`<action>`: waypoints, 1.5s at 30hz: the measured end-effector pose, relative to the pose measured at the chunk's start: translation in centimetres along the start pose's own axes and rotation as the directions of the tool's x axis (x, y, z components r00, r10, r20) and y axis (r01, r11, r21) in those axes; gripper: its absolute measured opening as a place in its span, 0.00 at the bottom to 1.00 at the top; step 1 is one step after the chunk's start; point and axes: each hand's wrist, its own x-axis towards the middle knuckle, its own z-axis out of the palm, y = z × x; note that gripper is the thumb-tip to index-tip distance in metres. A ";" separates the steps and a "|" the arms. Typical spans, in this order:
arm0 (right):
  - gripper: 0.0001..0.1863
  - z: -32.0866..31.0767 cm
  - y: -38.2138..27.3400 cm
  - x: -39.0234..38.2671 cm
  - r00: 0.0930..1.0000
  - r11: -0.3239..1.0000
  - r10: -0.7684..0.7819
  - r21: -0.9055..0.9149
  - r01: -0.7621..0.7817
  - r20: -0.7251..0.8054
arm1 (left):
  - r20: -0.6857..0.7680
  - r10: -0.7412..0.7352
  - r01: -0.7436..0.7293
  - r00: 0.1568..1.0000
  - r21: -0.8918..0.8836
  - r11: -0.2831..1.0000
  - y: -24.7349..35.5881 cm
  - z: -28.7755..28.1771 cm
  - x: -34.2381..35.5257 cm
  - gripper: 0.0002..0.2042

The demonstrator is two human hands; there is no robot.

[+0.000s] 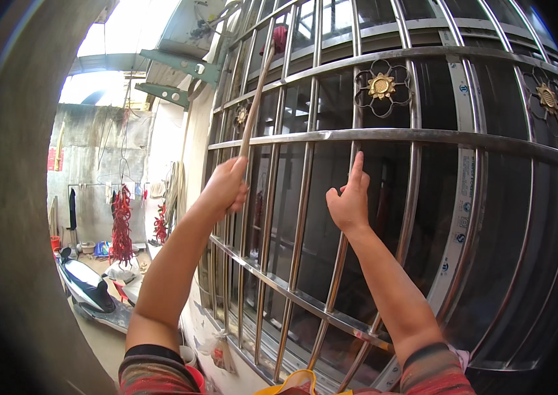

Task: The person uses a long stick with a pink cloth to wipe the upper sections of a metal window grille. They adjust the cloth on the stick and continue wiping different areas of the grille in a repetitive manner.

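My left hand (225, 186) is closed round the lower end of a long wooden stick (256, 95). The stick slants up in front of the window bars, and a dark red, cloth-like bundle (279, 39) shows at its top end. My right hand (350, 201) is raised before a metal window grille (391, 135), its index finger stretched upward and the other fingers curled. An upright bar passes behind this hand, just under the long crossbar; whether the finger touches the metal I cannot tell. Nothing shows in the right hand.
Gold flower ornaments (382, 85) sit in the grille, with dark window glass behind. A rough wall (12, 197) stands close on the left. Beyond are a scooter (88, 283), hanging red chillies (121, 224) and green metal brackets (180, 64). A red bucket (195, 378) stands low by the window wall.
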 end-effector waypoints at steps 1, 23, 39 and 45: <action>0.48 0.0 0.0 0.0 1.000 1.000 -0.004 -0.003 0.004 -0.002 | 0.002 0.060 -0.060 0.998 0.006 0.998 0.6 0.7 1.8 0.16; 0.48 0.6 0.4 0.1 0.992 0.991 -0.090 -0.106 0.080 -0.088 | -0.022 0.261 -0.261 0.965 0.002 0.965 -0.8 1.1 8.1 0.12; 0.47 -0.5 0.0 0.1 1.000 0.999 0.015 0.034 -0.016 0.007 | 0.037 0.164 -0.154 0.986 -0.186 0.970 -10.1 -1.1 -10.3 0.19; 0.47 -0.6 0.0 0.1 0.999 0.998 0.036 0.058 -0.036 0.007 | 0.059 0.103 -0.082 0.993 -0.279 0.957 -13.4 -2.5 -15.0 0.19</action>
